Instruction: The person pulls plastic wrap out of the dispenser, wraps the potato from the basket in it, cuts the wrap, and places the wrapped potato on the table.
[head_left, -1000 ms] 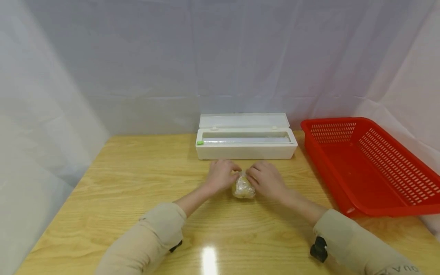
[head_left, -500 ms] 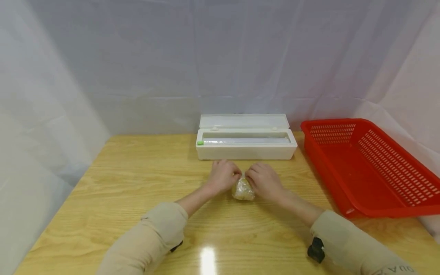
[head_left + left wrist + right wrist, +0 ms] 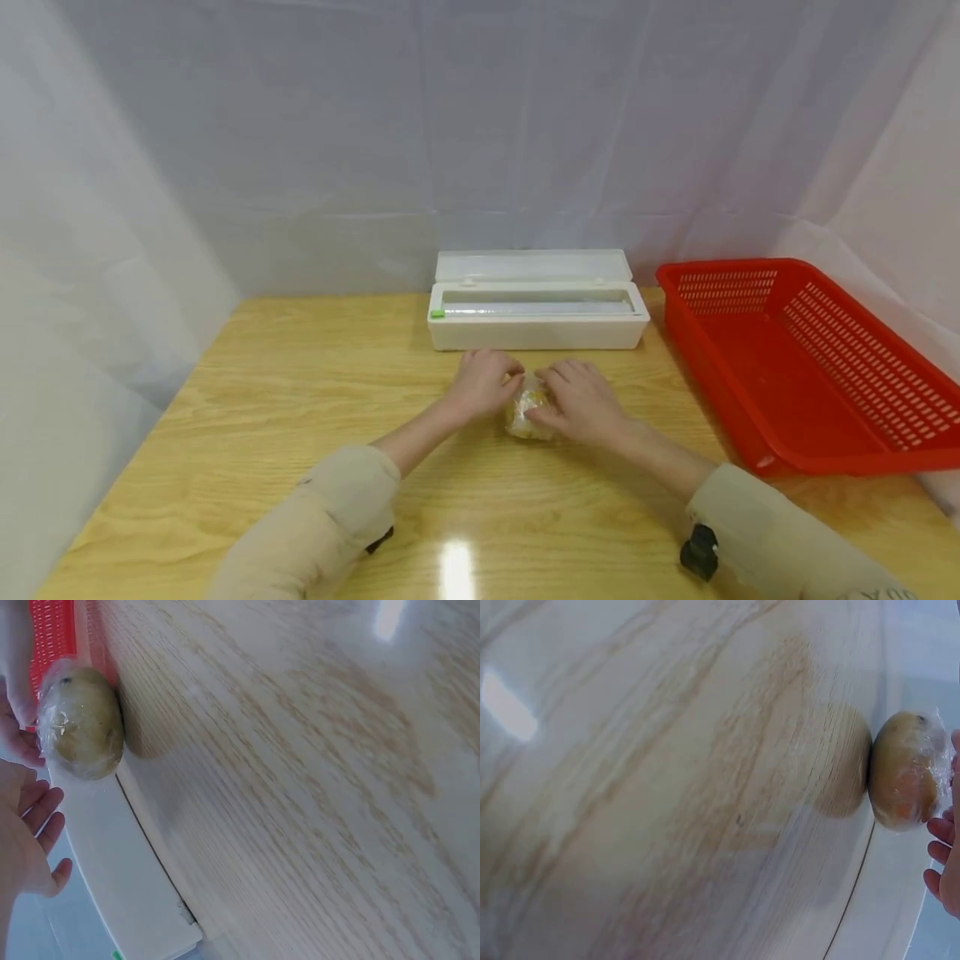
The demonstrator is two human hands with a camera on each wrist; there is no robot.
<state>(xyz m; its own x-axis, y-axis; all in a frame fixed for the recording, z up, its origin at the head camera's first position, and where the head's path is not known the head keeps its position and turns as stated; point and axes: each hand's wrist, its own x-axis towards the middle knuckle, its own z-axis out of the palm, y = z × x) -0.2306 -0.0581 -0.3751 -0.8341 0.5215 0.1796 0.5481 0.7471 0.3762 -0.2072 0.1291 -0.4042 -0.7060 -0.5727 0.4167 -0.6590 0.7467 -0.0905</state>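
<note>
A potato wrapped in clear cling film (image 3: 521, 423) sits on the table between both hands; the side wrist views show its yellow-brown skin through crinkled film (image 3: 81, 724). My left hand (image 3: 483, 383) is at its upper left, thumb and forefinger pinching at the gathered film on top. In the left wrist view this hand's other fingers (image 3: 51, 825) spread loosely beside the potato. My right hand (image 3: 588, 404) holds the potato from the right, thumb across its near side and fingers behind the top. In the right wrist view, the right hand's fingertips (image 3: 939, 851) curl below the film.
Behind the hands stands a white cling film dispenser box (image 3: 536, 335), its lid (image 3: 532, 265) raised and a roll (image 3: 536, 307) inside. A red plastic basket (image 3: 720, 392) stands on the right of the wooden table (image 3: 315, 375). White cloth hangs behind.
The right thumb has come forward onto the potato's near side, and the right fingers have spread apart from their earlier pinch at the top. The left hand has barely moved.
</note>
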